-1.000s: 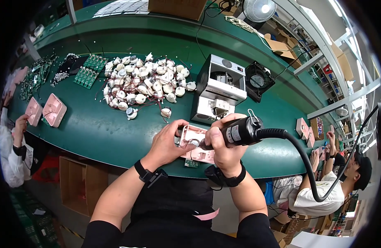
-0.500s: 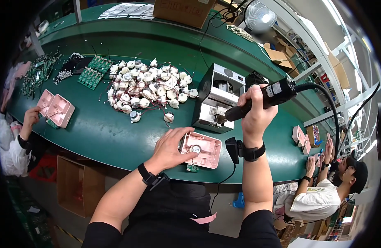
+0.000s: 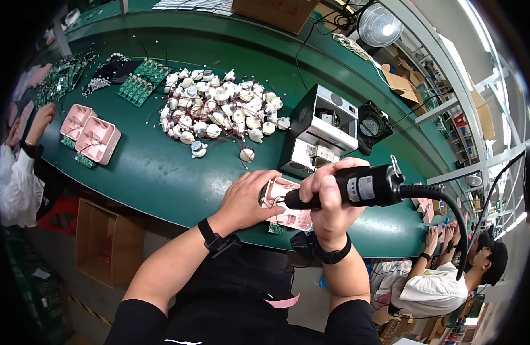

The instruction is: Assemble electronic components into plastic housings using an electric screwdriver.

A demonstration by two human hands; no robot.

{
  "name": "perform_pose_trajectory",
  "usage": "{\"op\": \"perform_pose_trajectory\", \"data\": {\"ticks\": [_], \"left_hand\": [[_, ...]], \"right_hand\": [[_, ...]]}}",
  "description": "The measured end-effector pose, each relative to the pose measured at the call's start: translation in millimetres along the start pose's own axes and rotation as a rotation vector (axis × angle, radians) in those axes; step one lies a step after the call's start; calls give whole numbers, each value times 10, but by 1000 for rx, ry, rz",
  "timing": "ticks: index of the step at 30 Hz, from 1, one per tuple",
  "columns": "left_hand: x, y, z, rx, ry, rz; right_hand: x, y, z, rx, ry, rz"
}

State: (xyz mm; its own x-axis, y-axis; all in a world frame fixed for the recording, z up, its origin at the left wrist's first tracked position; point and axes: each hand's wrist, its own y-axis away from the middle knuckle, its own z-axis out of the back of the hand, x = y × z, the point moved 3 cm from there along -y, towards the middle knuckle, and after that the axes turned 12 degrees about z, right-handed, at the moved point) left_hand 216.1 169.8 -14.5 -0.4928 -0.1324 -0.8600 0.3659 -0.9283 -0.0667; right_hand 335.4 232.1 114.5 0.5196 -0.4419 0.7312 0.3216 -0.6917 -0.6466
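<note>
Over the green desk (image 3: 184,192), the black corded tool (image 3: 373,185) has swung from the boxy machine (image 3: 319,137) back to the pink housing (image 3: 300,219), bringing its tip over the interior. Right hand (image 3: 336,201) wraps the tool tightly; left hand (image 3: 247,198), half-curled, grips the housing's left side; 1 circuit board (image 3: 276,229) shows nearby.

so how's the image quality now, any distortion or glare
head view: the green bench has a front edge bent by the fisheye, and the corners go black; head view: a ceiling light glares white at upper right; head view: the black handheld tool looks fairly sharp
</note>
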Motion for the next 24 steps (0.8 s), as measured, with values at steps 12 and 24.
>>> {"op": "perform_pose_trajectory", "data": {"ticks": [12,24], "left_hand": [[-2,13,1,-23,-3,-9],[48,19,14,-49,-25,-17]], "right_hand": [[-387,197,106,74,143,48],[-79,65,39,-23,13,124]]}}
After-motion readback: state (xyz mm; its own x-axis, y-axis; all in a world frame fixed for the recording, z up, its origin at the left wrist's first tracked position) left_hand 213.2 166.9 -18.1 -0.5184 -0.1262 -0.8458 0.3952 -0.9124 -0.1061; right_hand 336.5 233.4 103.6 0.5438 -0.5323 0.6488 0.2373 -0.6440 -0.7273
